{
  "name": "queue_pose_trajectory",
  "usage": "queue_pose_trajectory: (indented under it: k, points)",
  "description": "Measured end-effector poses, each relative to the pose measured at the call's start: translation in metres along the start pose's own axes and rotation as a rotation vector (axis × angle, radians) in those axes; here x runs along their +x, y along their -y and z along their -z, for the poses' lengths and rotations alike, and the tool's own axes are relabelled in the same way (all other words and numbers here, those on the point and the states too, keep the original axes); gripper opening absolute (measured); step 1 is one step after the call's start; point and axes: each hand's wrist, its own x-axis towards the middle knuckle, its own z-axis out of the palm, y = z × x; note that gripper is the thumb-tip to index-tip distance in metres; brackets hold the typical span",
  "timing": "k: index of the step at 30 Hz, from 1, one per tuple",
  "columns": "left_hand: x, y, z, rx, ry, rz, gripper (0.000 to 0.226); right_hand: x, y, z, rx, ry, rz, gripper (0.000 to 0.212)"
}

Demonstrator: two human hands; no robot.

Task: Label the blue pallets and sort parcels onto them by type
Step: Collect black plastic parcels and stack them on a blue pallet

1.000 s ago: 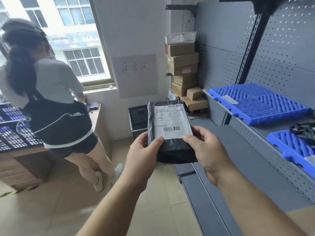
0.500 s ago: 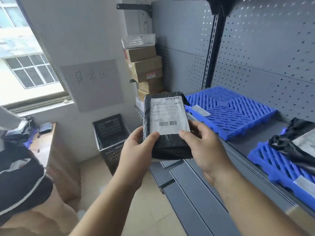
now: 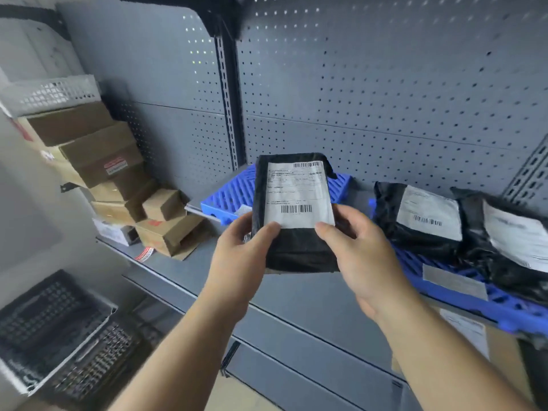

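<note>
Parcel (image 3: 293,209): being held upright above the shelf (image 3: 296,304) edge, in front of the left pallet, printed label facing the camera; touching neither pallet.
Black crates (image 3: 59,330): sitting on the floor at lower left, blurring at the frame edge.
White basket (image 3: 50,94) and cardboard boxes (image 3: 100,161): standing piled at the shelf's left end, basket on top.
Left pallet (image 3: 231,194): lying on the shelf, largely hiding behind the held parcel; showing no parcel on its visible part.
Left hand (image 3: 240,259): gripping the parcel's lower left edge, thumb pressing on the front near the label's corner, fingers curling behind.
Right hand (image 3: 364,256): gripping the lower right edge likewise, thumb on the front.
Right pallet (image 3: 504,307): lying further along the shelf, bearing a grey strip (image 3: 453,281) near its front.
Two black parcels (image 3: 415,221): resting side by side on the right pallet, labels up.
Step in hand: probably reading the label and judging the type before placing.
Next move: calling for carrying the parcel to the matching pallet, likely the right one beside its look-alikes, and laying it flat, label upward.
</note>
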Motion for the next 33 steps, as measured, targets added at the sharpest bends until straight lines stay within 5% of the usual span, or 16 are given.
queue_pose_trajectory:
  k: [4, 7, 17, 29, 33]
  points:
    - [0.016, -0.002, -0.027, 0.02, 0.126, -0.002, 0.034, 0.001, -0.003, 0.024, -0.001, -0.138, -0.019, 0.023]
    - [0.023, -0.004, -0.053, 0.034, 0.22, -0.003, 0.033, 0.0, -0.003, 0.045, -0.019, -0.238, -0.05, 0.043]
    - [0.038, -0.018, -0.14, 0.081, 0.379, -0.041, 0.022, 0.012, 0.002, 0.123, -0.043, -0.342, -0.082, 0.022]
    - [0.073, -0.009, -0.193, 0.123, 0.443, 0.012, 0.017, 0.046, -0.008, 0.156, -0.072, -0.404, -0.183, 0.029]
    - [0.09, -0.006, -0.197, 0.193, 0.504, 0.027, 0.017, 0.055, -0.011, 0.153, -0.127, -0.449, -0.217, 0.056]
